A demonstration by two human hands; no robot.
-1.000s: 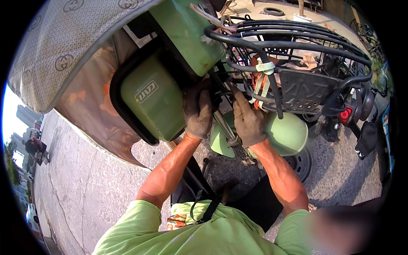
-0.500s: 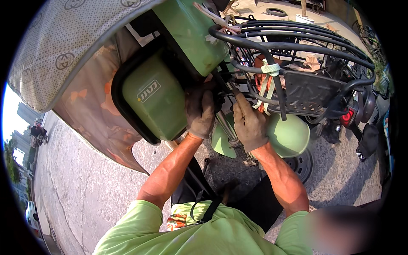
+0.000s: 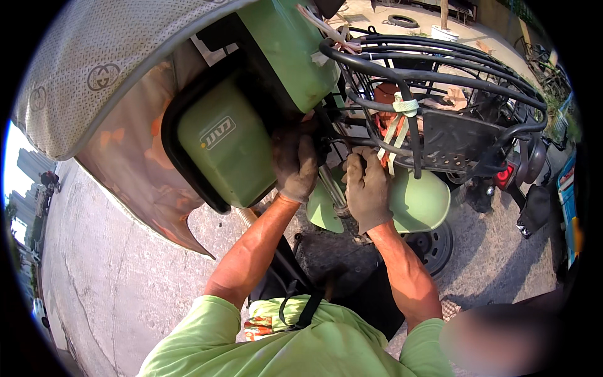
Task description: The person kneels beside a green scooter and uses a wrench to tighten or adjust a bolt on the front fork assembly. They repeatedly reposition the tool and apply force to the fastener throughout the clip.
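Observation:
My left hand (image 3: 295,162), in a brown-grey glove, is closed on a dark part I cannot make out at the upper end of the silver front fork (image 3: 334,195), beside the green front panel (image 3: 220,160). My right hand (image 3: 367,188), also gloved, is just right of the fork, below the black wire basket (image 3: 458,144), its fingers curled and what they hold hidden. A pale green mudguard (image 3: 421,201) shows behind it, and cream straps (image 3: 405,107) are tied to the basket.
A grey patterned cover (image 3: 113,56) overhangs the left. Below the fork lies grey pavement (image 3: 125,276). A dark wheel (image 3: 433,245) is behind my right forearm. Other bikes (image 3: 527,201) crowd the right side, a loose tyre (image 3: 402,21) lies at the back, and a distant rider (image 3: 50,179) is at far left.
My right hand has shifted slightly down from the upper fork tube, and its straighter fingers have curled in. My left hand stays at the fork. The distant rider at far left has moved.

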